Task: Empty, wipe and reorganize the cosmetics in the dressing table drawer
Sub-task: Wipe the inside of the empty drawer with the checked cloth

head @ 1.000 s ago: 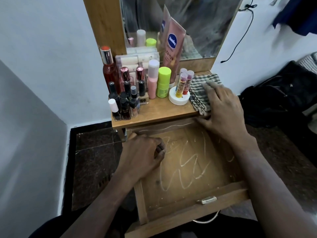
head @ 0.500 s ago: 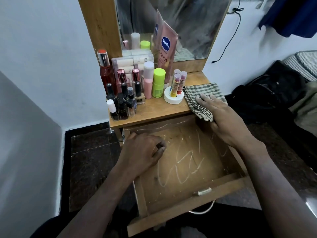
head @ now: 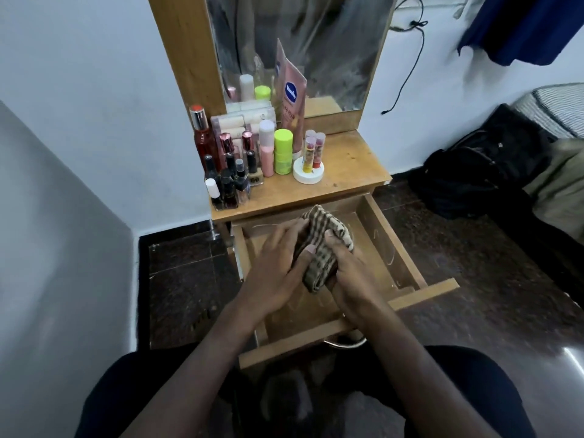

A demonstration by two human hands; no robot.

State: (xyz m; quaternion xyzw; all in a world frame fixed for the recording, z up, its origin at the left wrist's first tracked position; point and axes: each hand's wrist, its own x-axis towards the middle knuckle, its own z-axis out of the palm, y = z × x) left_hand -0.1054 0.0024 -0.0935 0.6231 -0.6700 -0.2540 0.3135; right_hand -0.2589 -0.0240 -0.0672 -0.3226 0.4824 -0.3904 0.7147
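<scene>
The wooden drawer point(head: 392, 241) is pulled out below the dressing table top point(head: 344, 165), with no cosmetics inside. A bunched checked cloth point(head: 328, 238) is held over the drawer's middle between both hands. My left hand point(head: 278, 267) holds its left side with the thumb laid over the fabric. My right hand point(head: 350, 276) grips its right side, thumb on top. The cosmetics stand in a cluster on the table's left: small dark bottles point(head: 230, 184), a red spray bottle point(head: 203, 140), a lime-green stick point(head: 282, 151), a pink Vaseline tube point(head: 292, 99) and lip balms on a white jar point(head: 308, 173).
A mirror point(head: 300, 42) in a wooden frame rises behind the table. White walls close in on the left. A black bag point(head: 474, 175) lies on the dark floor at the right, and a cable point(head: 407, 64) hangs down the wall. My knees are under the drawer front.
My right hand pulled the cloth off the table top down over the drawer. My left hand left the drawer's left edge and joined it on the cloth.
</scene>
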